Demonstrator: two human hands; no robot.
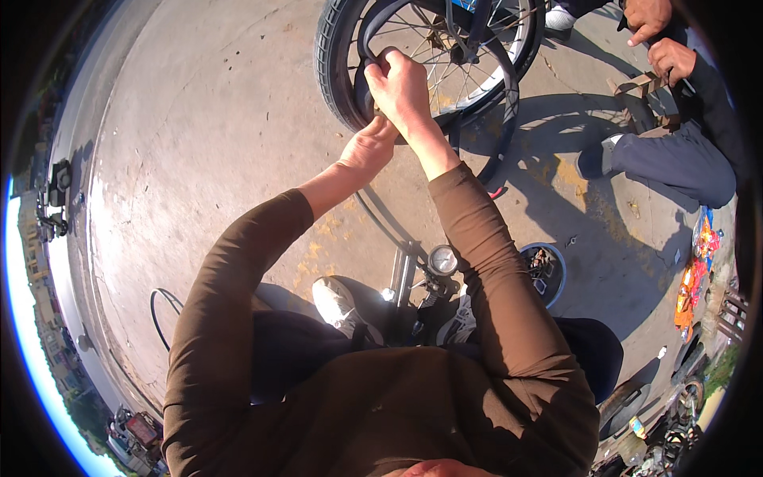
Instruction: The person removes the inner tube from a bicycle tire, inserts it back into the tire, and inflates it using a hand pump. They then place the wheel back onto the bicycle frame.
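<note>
A bicycle wheel (453, 49) with a black tyre (334, 60) is at the top of the head view, with a loose black inner tube (366, 32) along its rim and hanging down its right side. My right hand (397, 91) is closed on the tube at the wheel's left side. Just below it, my left hand (368, 149) pinches the tube and tyre edge; its fingertips are partly hidden by the right hand.
A floor pump with a gauge (443, 260) stands between my shoes, beside a bowl of small parts (543, 272). At right, a co-worker's hands (668, 60) hold something above a kneeling leg (668, 163). Colourful packages (691, 294) and assorted clutter lie farther right.
</note>
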